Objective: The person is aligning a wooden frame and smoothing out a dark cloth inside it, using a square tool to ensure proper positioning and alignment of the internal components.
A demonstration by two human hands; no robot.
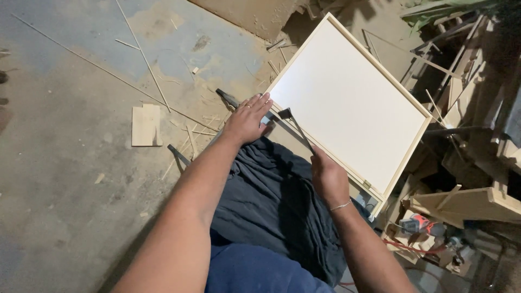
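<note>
No packages or labels anywhere here, just one big white rectangular panel in a pale wooden frame leaning across the person's lap and reaching out over the dusty concrete floor. One small metal hinge shows on the frame's near edge.

The left hand lies flat and released, fingers spread, pressing down right at the near corner of the frame, on top of a dark crumpled cloth draped over the knees. The right hand is clenched around the handle of a long thin dark metal tool, whose flat tip sits against the frame edge just beside the left hand's fingers. There's a thin bracelet on that right wrist.

Count-wise: one panel, one hand tool in use, one flat wooden offcut board lying well apart on the floor to the left, and one red and black power drill down by the right side with a red cable near it.

The floor is covered in sawdust, splinters and thin wood strips. A messy stack of wooden frames and scrap timber fills the right side of the room.
</note>
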